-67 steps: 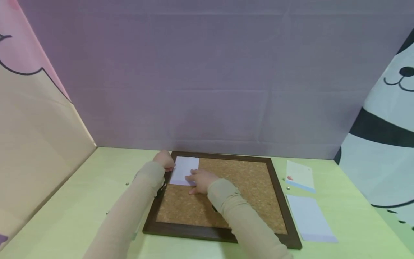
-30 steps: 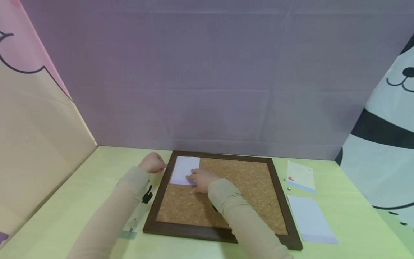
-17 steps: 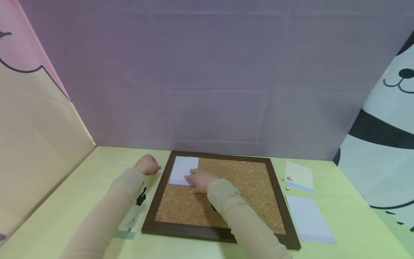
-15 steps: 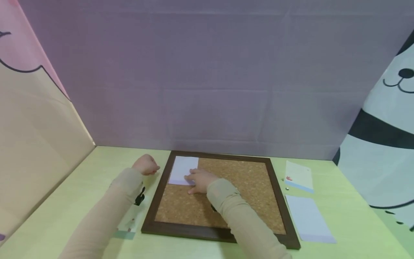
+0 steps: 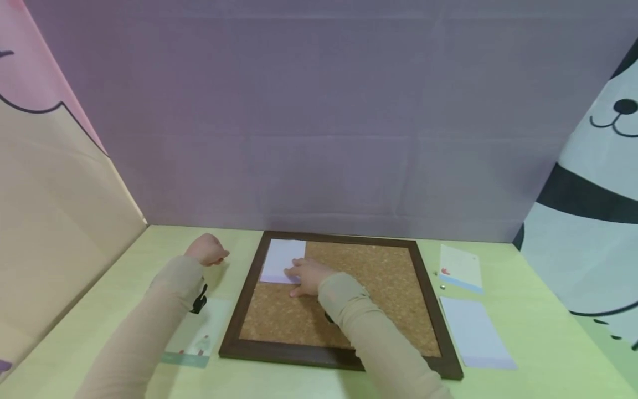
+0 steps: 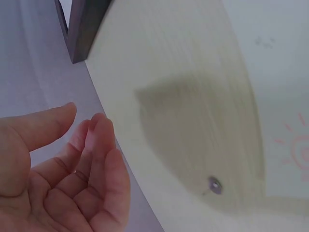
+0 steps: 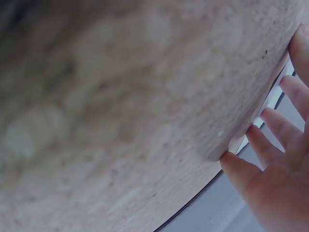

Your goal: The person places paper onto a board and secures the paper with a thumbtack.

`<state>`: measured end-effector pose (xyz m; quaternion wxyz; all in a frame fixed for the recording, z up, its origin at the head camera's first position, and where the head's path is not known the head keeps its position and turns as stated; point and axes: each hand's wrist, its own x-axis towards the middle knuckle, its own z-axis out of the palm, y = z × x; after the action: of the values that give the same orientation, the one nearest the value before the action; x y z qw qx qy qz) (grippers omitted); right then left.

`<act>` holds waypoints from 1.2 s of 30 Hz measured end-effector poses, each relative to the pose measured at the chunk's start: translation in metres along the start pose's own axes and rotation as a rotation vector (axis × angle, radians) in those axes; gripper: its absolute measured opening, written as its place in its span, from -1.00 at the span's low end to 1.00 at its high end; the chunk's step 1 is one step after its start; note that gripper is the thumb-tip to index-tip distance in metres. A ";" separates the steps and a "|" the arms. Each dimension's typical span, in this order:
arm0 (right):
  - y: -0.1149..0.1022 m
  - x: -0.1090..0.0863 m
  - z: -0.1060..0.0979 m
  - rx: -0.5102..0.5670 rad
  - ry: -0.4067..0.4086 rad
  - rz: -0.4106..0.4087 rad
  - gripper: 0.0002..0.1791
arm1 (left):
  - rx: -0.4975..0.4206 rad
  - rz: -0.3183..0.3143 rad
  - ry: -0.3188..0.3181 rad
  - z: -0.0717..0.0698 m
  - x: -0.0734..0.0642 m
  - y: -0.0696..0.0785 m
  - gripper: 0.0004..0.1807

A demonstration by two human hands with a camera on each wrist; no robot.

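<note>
A white sheet of paper (image 5: 281, 256) with a lilac lower edge lies in the far left corner of a cork board (image 5: 369, 288) with a dark brown frame. My right hand (image 5: 310, 276) rests on it with spread fingers, some touching the paper and some near the cork. Left of the board, my left hand (image 5: 206, 250) hovers over the table with loosely curled fingers. Seen in the left wrist view, its thumb stands apart from the fingers and nothing is held. A metal thumbtack (image 6: 215, 185) lies on the table near this hand.
A picture card (image 5: 201, 342) lies partly under the left forearm. To the board's right are a card with a blue edge (image 5: 461, 269), a white and lilac sheet (image 5: 476, 332) and a small thumbtack (image 5: 442, 287). A grey-purple cloth wall (image 5: 329, 138) closes off the back.
My left hand has moved left, from the paper's edge at the frame to above the table. More of the left picture card shows now. The right hand has stayed on the paper.
</note>
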<state>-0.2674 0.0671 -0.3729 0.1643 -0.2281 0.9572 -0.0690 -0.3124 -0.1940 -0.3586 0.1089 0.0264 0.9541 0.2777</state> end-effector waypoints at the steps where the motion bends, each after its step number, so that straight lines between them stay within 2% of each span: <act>1: 0.000 0.000 0.000 -0.001 0.000 0.000 -0.32 | 0.000 -0.003 0.001 -0.001 -0.001 -0.001 -0.74; 13: -0.001 -0.001 -0.004 -0.014 0.004 0.014 -0.33 | 0.015 -0.008 0.044 -0.011 -0.008 -0.030 -0.74; 20: -0.002 -0.003 -0.006 -0.014 0.000 0.021 -0.33 | 0.033 0.030 0.063 -0.017 -0.009 -0.040 -0.72; 28: -0.005 -0.003 -0.004 -0.021 -0.011 0.024 -0.33 | 0.023 0.027 0.023 -0.015 -0.018 -0.050 -0.71; 36: -0.008 -0.004 -0.006 -0.004 -0.023 0.039 -0.33 | -0.030 0.012 -0.114 -0.014 -0.026 -0.061 -0.72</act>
<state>-0.2627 0.0623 -0.3642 0.1764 -0.2104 0.9596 -0.0613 -0.2898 -0.2557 -0.3747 0.1620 0.0462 0.9419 0.2905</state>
